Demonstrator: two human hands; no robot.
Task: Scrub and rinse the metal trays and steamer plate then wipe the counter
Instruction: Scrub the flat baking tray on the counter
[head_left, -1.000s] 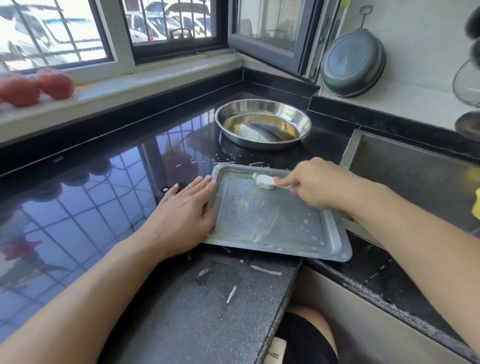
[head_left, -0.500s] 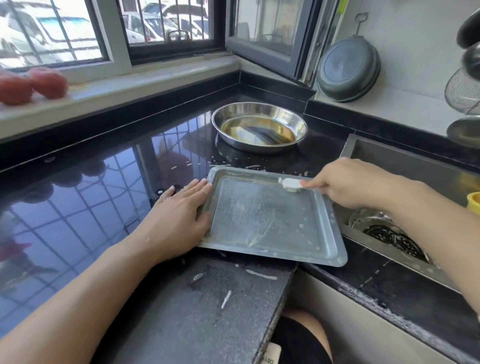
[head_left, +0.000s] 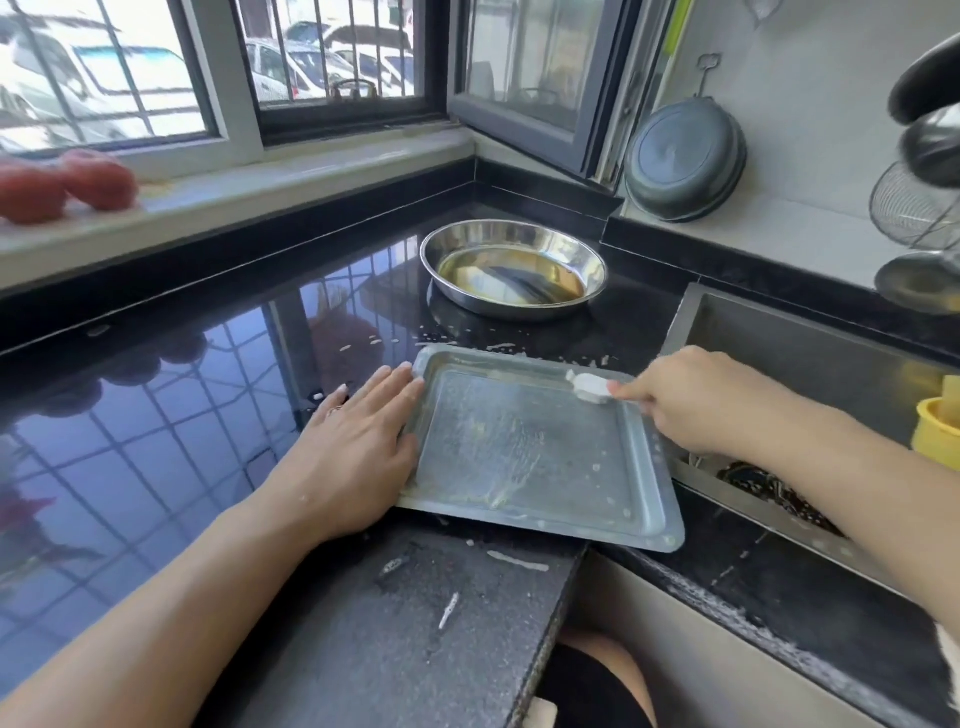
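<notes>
A rectangular metal tray (head_left: 524, 457) lies on the black counter (head_left: 171, 415), its near right corner hanging over the counter edge. White smears cover its inside. My left hand (head_left: 358, 441) rests flat against the tray's left rim with straight fingers. My right hand (head_left: 701, 400) grips a small white brush (head_left: 589, 387) whose head touches the tray's far right corner. A round metal dish (head_left: 511, 267) holding some liquid stands behind the tray.
The steel sink (head_left: 810, 364) lies to the right, a yellow object (head_left: 935, 434) at its edge. A dark pan (head_left: 685, 161) leans on the wall. Wire strainers (head_left: 914, 208) hang at the far right. Red fruits (head_left: 67, 184) sit on the windowsill. White flecks dot the counter.
My right hand has dragged the brush from the tray's far middle to its far right corner. My left hand has stayed on the left rim.
</notes>
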